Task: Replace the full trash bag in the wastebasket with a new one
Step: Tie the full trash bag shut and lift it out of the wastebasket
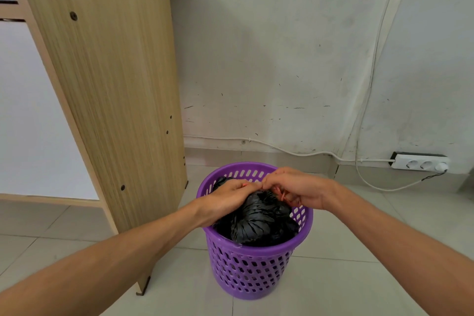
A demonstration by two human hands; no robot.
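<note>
A purple perforated wastebasket stands on the tiled floor. Inside it sits a full black trash bag, its top gathered into a bunch. My left hand grips the gathered neck of the bag from the left. My right hand meets it from the right, its fingers pinching a thin red-orange tie at the neck of the bag. Both hands are over the basket's opening, fingertips touching each other. No new bag is in view.
A wooden desk side panel stands just left of the basket. A white wall lies behind, with a cable along its base and a white power strip on the floor at the right. Pale floor tiles surround the basket.
</note>
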